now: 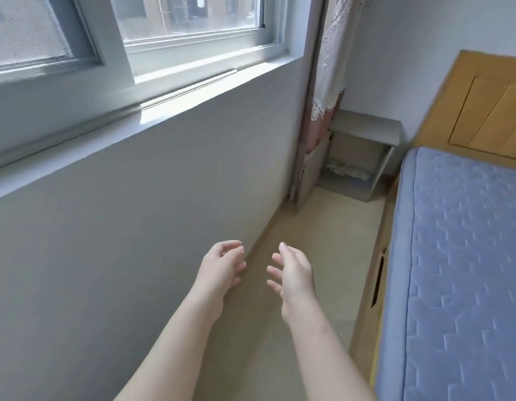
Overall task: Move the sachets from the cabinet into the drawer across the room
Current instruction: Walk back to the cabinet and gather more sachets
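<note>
A small grey bedside cabinet [366, 128] stands in the far corner, its door [313, 172] swung open to the left. On its lower shelf lies a row of pale sachets [345, 170], blurred at this distance. My left hand [222, 266] and my right hand [293, 270] are both held out in front of me over the floor, far short of the cabinet. Their fingers are loosely spread and hold nothing. No drawer across the room is in view.
A grey wall [152, 204] with a window sill [164, 91] runs along my left. A bed with a blue quilted mattress [459, 270] and a wooden headboard [482, 111] fills the right. A narrow strip of beige floor [323, 241] leads to the cabinet. A patterned curtain [326, 68] hangs beside it.
</note>
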The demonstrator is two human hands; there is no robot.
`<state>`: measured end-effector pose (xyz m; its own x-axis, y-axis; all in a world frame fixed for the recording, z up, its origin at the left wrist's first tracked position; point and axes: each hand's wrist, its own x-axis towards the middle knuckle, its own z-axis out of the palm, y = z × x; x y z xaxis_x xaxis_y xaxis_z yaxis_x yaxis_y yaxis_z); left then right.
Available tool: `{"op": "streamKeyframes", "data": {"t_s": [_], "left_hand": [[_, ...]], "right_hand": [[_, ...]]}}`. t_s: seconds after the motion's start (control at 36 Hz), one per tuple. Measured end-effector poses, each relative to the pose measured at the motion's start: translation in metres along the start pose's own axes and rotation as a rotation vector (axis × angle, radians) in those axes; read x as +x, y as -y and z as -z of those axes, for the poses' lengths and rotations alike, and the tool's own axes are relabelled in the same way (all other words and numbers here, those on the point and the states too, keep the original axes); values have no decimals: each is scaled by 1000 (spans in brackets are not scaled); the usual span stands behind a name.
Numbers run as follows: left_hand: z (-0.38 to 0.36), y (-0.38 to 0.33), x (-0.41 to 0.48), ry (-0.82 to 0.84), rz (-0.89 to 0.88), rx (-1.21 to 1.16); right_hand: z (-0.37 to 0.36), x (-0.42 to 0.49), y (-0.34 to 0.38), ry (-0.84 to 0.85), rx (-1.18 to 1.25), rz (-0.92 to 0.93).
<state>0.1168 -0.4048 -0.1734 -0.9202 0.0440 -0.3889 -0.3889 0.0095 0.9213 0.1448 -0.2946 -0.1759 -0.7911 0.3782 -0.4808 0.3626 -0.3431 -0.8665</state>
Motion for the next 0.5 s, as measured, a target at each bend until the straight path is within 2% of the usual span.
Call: {"op": "streamKeyframes", "data": {"t_s": [0.5], "left_hand": [[-229,-128,332,257,-18,94]], "right_hand": [[44,331,182,-237,51,21]]}}
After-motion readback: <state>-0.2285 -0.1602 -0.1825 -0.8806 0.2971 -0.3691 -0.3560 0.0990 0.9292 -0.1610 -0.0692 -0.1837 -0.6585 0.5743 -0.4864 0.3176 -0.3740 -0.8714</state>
